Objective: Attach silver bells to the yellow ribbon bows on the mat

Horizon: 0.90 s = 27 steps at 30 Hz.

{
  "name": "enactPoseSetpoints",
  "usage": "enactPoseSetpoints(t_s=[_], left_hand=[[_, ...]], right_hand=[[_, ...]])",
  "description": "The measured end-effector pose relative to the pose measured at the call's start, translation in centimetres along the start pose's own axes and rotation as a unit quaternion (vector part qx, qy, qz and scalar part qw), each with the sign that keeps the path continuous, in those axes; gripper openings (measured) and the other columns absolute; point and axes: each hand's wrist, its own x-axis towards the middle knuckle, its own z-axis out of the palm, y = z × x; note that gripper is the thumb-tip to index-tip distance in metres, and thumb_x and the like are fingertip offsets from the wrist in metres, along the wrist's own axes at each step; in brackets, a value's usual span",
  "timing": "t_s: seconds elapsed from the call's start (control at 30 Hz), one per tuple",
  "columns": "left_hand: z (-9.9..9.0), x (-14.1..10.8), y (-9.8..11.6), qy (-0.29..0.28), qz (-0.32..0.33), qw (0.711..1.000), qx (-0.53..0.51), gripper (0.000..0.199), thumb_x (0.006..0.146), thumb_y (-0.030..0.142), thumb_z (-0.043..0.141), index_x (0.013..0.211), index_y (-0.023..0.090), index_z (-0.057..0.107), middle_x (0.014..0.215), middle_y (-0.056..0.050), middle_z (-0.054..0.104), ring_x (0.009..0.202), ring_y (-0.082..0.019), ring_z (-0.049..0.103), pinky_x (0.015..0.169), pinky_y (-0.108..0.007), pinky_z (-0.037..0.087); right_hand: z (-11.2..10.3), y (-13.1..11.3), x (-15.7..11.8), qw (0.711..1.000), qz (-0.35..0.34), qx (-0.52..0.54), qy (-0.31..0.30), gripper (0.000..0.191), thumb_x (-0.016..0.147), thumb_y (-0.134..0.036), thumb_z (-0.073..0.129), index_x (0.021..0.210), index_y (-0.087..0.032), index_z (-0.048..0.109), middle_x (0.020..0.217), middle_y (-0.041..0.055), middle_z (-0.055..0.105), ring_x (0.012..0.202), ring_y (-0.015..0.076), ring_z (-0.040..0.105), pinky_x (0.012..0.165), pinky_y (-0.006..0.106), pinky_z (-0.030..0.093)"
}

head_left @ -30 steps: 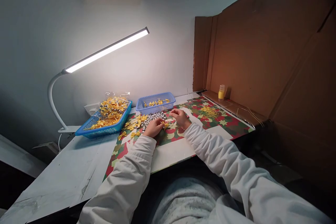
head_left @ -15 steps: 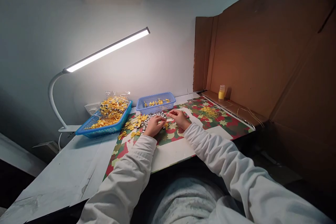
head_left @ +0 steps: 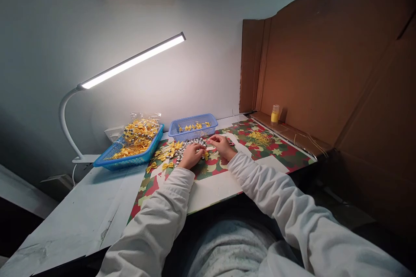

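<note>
My left hand (head_left: 191, 156) is closed in a pinch low over the table, its fingertips beside a small yellow bow (head_left: 206, 155). Just to the right, my right hand (head_left: 222, 146) pinches with thumb and forefinger. Whatever sits between the fingers of either hand is too small to make out. Behind and left of my left hand lies a pile of silver bells (head_left: 180, 149). Loose yellow bows (head_left: 167, 165) are scattered along the left side of that pile.
A blue basket (head_left: 130, 162) heaped with yellow bows and bells stands left, near a clamp lamp (head_left: 66, 125). Behind the bells is a periwinkle basket (head_left: 191, 135) holding a few bows. Yellow cords (head_left: 260, 138) and a yellow bottle (head_left: 274, 114) lie right, beside a cardboard wall (head_left: 312, 73).
</note>
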Motion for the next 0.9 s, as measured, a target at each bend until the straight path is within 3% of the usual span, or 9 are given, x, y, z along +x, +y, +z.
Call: enactPoseSetpoints(t_s=[0.23, 0.47, 0.63, 0.8, 0.9], left_hand=[[-0.05, -0.08, -0.01, 0.004, -0.015, 0.999, 0.028, 0.026, 0.077, 0.033, 0.049, 0.074, 0.020, 0.071, 0.088, -0.007, 0.068, 0.085, -0.021, 0.059, 0.080, -0.033, 0.042], [-0.19, -0.26, 0.64, 0.007, -0.068, 0.995, 0.075, 0.023, 0.075, 0.030, 0.051, 0.073, 0.020, 0.072, 0.092, -0.006, 0.068, 0.092, -0.023, 0.058, 0.081, -0.032, 0.040], [-0.08, -0.33, 0.57, 0.010, -0.065, 0.994, 0.085, 0.022, 0.075, 0.029, 0.051, 0.072, 0.021, 0.072, 0.089, -0.005, 0.068, 0.090, -0.022, 0.057, 0.081, -0.032, 0.041], [-0.27, -0.01, 0.28, 0.043, -0.039, 0.998, 0.000, 0.024, 0.074, 0.028, 0.053, 0.086, 0.019, 0.072, 0.090, -0.007, 0.069, 0.084, -0.022, 0.059, 0.077, -0.032, 0.044], [-0.79, 0.48, 0.80, 0.062, -0.002, 0.996, -0.068, 0.028, 0.076, 0.035, 0.054, 0.091, 0.019, 0.071, 0.091, -0.008, 0.070, 0.080, -0.020, 0.060, 0.075, -0.031, 0.045]], right_hand=[[-0.06, -0.24, -0.17, 1.000, 0.003, 0.004, -0.001, 0.017, 0.065, -0.035, 0.061, 0.068, -0.018, 0.060, 0.067, 0.0003, 0.061, 0.066, 0.0137, 0.054, 0.063, 0.026, 0.044], [-0.20, -0.69, -0.26, 0.999, 0.002, -0.026, 0.032, 0.018, 0.066, -0.036, 0.058, 0.066, -0.018, 0.058, 0.067, -0.0003, 0.059, 0.064, 0.0130, 0.050, 0.062, 0.026, 0.042], [-0.38, -0.47, -0.16, 0.997, -0.006, -0.044, 0.063, 0.019, 0.067, -0.037, 0.057, 0.066, -0.018, 0.057, 0.065, -0.0009, 0.057, 0.063, 0.0130, 0.048, 0.062, 0.026, 0.041], [-0.50, -0.33, -0.20, 0.995, -0.010, -0.076, 0.063, 0.018, 0.069, -0.036, 0.056, 0.068, -0.019, 0.059, 0.067, -0.0003, 0.058, 0.062, 0.0129, 0.048, 0.061, 0.025, 0.041], [-0.32, -0.24, -0.09, 0.997, -0.013, -0.077, 0.031, 0.017, 0.071, -0.035, 0.056, 0.071, -0.018, 0.060, 0.068, 0.0000, 0.060, 0.062, 0.0125, 0.050, 0.061, 0.025, 0.041]])
